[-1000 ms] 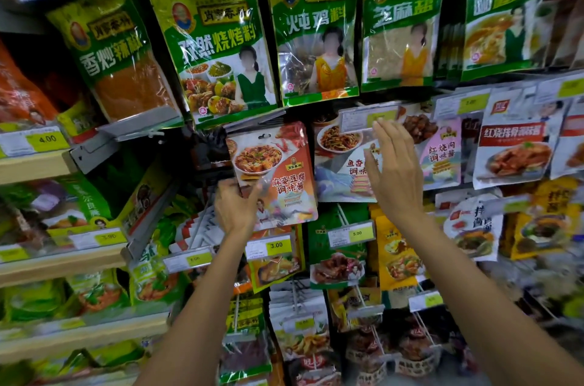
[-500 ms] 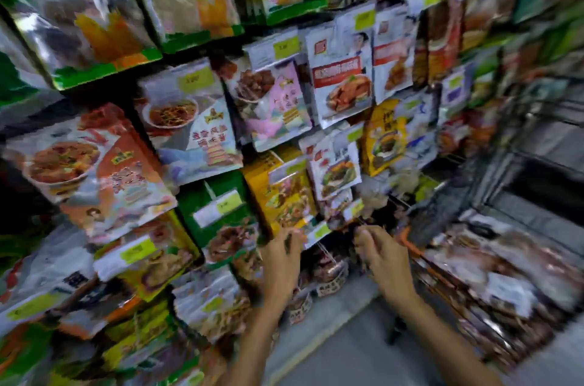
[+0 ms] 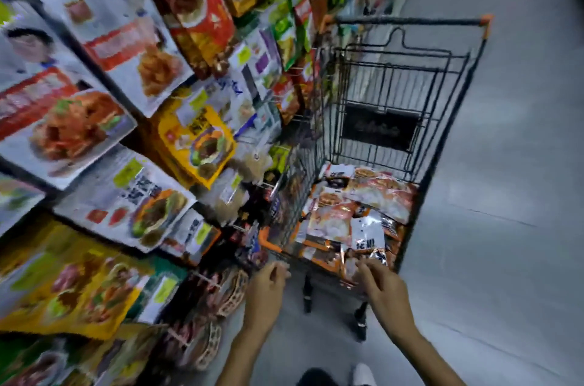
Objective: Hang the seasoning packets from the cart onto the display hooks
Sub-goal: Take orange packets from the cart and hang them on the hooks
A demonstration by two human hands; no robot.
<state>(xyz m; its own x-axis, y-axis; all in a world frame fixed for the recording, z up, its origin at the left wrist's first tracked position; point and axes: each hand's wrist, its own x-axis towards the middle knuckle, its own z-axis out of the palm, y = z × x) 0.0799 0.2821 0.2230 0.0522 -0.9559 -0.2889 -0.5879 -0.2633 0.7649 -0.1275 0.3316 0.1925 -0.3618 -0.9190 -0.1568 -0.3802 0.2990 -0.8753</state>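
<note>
Looking into the cart (image 3: pixel 410 20), I judge the seasoning packets (image 3: pixel 363 205) heaped on its floor light, floppy and slick. My right hand (image 3: pixel 385 287) hovers over them, grip wide. Left hand (image 3: pixel 268 287) is loosely curled and empty. I'd pinch one by its top edge.

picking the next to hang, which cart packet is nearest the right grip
The white packet with black characters, just ahead of the right grip; the orange packets lie farther in.
</note>
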